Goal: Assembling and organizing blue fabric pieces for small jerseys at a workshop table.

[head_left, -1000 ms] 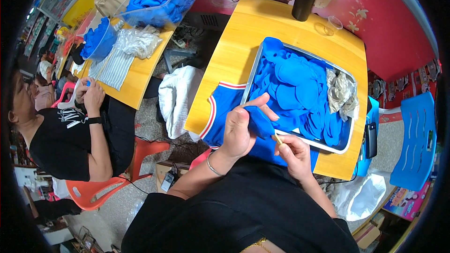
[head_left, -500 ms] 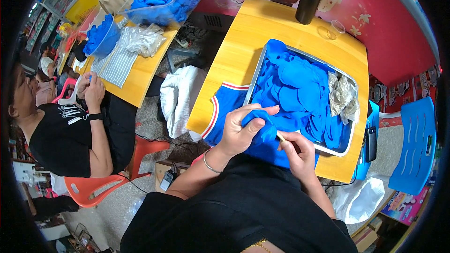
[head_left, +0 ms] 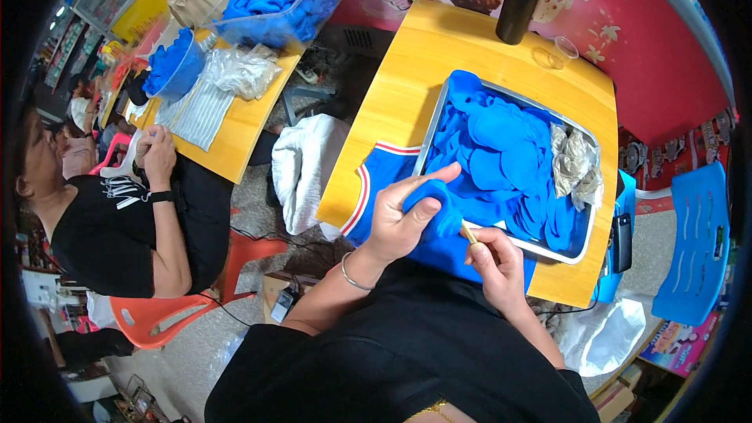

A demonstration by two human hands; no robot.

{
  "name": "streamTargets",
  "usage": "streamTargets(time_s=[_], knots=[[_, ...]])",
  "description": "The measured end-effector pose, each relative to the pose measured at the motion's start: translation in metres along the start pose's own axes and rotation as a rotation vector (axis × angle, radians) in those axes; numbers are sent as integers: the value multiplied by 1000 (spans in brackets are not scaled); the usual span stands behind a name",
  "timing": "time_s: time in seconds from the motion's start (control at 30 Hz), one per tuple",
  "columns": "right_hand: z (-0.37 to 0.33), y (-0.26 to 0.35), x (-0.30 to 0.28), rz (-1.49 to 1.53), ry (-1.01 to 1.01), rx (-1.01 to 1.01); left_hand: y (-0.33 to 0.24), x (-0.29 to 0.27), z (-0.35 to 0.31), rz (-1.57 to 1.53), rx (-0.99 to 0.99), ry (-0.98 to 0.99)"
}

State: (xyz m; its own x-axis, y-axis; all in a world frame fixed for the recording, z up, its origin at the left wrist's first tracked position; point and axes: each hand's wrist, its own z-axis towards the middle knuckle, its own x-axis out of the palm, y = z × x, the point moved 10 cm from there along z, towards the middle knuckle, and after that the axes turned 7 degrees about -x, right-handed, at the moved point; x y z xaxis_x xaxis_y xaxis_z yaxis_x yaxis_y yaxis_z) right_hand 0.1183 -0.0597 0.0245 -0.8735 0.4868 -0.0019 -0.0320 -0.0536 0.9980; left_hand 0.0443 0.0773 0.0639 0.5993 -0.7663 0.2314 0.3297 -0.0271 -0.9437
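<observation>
My left hand [head_left: 399,218] is closed around a folded blue fabric piece [head_left: 440,213], its thumb pressing on the cloth. In my right hand [head_left: 499,268] a thin light-coloured stick [head_left: 469,233] is pinched between thumb and fingers, its far end at the edge of the cloth. Just beyond my hands stands a metal tray [head_left: 583,244] heaped with round blue fabric pieces [head_left: 501,149]. A crumpled clear plastic bag [head_left: 576,163] lies at the tray's right side. Under my hands a blue garment with red and white trim [head_left: 383,175] is spread over the table's near edge.
The yellow table [head_left: 427,39] bears a black flask [head_left: 520,1] and a clear cup [head_left: 564,48]. To the left, a person in black [head_left: 102,227] sits by another table with a clear bin [head_left: 274,12] and a blue basin [head_left: 176,70]. A blue chair [head_left: 689,243] stands right.
My right hand has drawn slightly down and away from the cloth, so more of the stick shows. My left hand keeps its hold. The whole view has shifted a little.
</observation>
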Motion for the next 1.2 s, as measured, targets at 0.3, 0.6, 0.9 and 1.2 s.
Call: streamTargets(time_s=[0.3, 0.6, 0.9, 1.2], knots=[[-4, -23, 22, 403, 180, 176, 6, 15, -4, -139, -119, 135], [2, -14, -6, -139, 55, -30, 31, -19, -7, -223, -193, -43], [-40, 53, -151, -591, -513, -254, 31, -47, -16, 18, -148, -59], [-197, 80, -292, -1183, -1081, -331, 32, -48, -18, -42, -200, -61]])
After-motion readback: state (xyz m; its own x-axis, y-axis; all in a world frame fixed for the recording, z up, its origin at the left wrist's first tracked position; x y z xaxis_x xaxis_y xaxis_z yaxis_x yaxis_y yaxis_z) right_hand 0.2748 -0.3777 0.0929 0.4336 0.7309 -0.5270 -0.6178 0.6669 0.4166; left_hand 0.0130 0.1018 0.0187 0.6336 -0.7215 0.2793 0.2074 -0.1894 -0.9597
